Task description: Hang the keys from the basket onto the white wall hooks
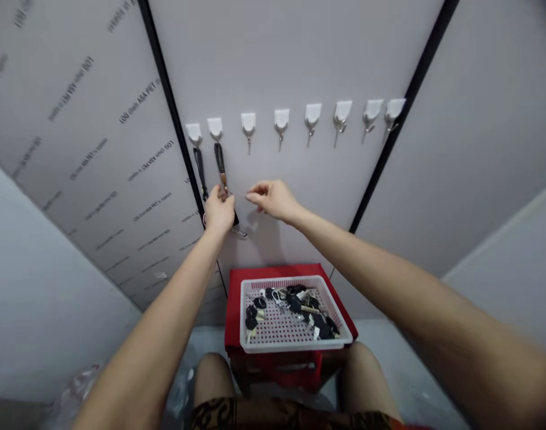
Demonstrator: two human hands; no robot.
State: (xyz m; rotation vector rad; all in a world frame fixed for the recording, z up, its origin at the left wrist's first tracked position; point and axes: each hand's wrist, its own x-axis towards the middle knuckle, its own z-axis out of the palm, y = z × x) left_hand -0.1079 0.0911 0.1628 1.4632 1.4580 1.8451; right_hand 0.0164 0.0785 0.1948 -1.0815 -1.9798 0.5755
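My left hand (220, 210) is closed around the lower part of a keychain with a dark strap (219, 157). That strap hangs from the second white hook (215, 128) on the panel. A black piece and a tag-like strip (239, 232) stick out below the fingers. Just left of it, another dark strap (200, 168) hangs from the first hook (194, 134), its lower end partly behind my hand. My right hand (275, 200) is in the air to the right, thumb and fingertips pinched together. Whatever may be between them is too small to make out.
More white hooks (281, 119) run in a row to the right. Below, a white perforated basket (295, 346) holds several keys and black fobs (295, 304). It stands on a red-covered stool (234, 316) between my knees. Black strips (163, 65) edge the panel.
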